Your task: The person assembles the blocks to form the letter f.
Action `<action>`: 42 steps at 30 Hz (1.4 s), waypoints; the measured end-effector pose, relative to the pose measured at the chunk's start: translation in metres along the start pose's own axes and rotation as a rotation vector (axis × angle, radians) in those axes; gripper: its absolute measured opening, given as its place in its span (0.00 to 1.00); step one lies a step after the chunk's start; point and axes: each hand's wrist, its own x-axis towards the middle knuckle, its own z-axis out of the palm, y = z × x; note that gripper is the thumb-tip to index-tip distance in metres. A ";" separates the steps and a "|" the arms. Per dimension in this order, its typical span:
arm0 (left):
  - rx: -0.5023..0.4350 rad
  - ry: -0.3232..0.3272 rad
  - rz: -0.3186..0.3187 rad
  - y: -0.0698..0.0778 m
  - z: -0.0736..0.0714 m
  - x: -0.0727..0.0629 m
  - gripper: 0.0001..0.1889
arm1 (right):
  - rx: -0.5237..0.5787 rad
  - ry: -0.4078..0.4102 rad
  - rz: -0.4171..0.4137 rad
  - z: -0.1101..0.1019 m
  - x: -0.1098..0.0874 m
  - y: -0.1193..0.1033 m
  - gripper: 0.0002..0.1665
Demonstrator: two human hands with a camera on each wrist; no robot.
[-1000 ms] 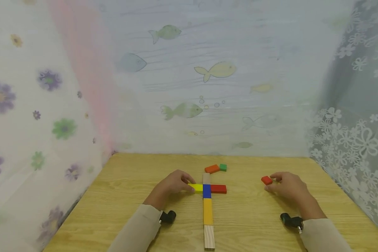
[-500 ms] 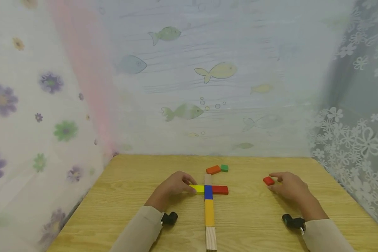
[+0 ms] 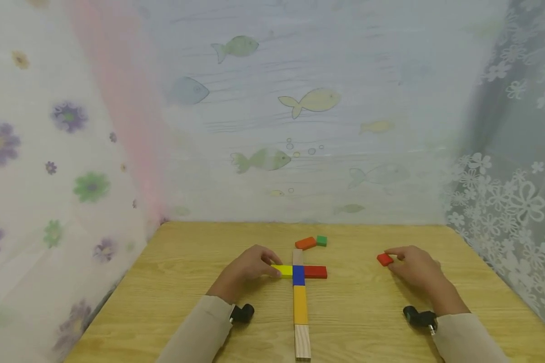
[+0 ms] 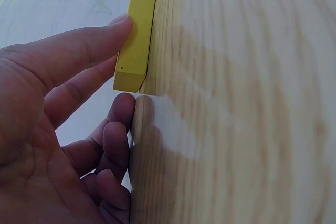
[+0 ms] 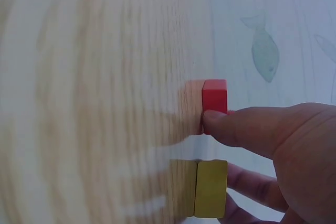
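Observation:
My left hand [image 3: 253, 264] pinches a yellow block [image 4: 137, 35] by its sides with thumb and fingers. That block lies against a blue block [image 3: 298, 275], the middle of a flat cross on the table. A long red block [image 3: 315, 272] forms the cross's right arm, a plain wooden block [image 3: 297, 256] its top. An orange-yellow block [image 3: 301, 304] and another plain wooden block [image 3: 302, 342] run down toward me. To the right, my right hand [image 3: 415, 266] pinches a small red block [image 5: 214, 98], thumb on its near side. A second yellow block [image 5: 211, 189] lies under that hand, beside the curled fingers.
Behind the cross, an orange block [image 3: 306, 243] and a small green block [image 3: 321, 241] lie close together on the wooden table [image 3: 200, 237]. A fish-printed curtain [image 3: 254, 111] hangs along the back edge, with flowered curtains at both sides.
My right thumb has moved in against the small red block, and the gap between thumb and forefinger has narrowed. My left hand and the cross stay in place.

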 end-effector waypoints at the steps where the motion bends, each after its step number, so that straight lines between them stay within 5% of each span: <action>1: 0.003 0.001 0.000 -0.001 0.000 0.000 0.12 | -0.002 0.007 0.004 0.000 0.000 0.000 0.27; 20: -0.014 -0.023 0.038 -0.004 0.002 0.000 0.13 | 0.014 0.018 0.047 0.003 -0.001 0.001 0.25; 42: -0.009 -0.003 0.033 -0.003 -0.001 0.000 0.13 | 0.047 0.054 0.017 0.005 0.021 -0.022 0.24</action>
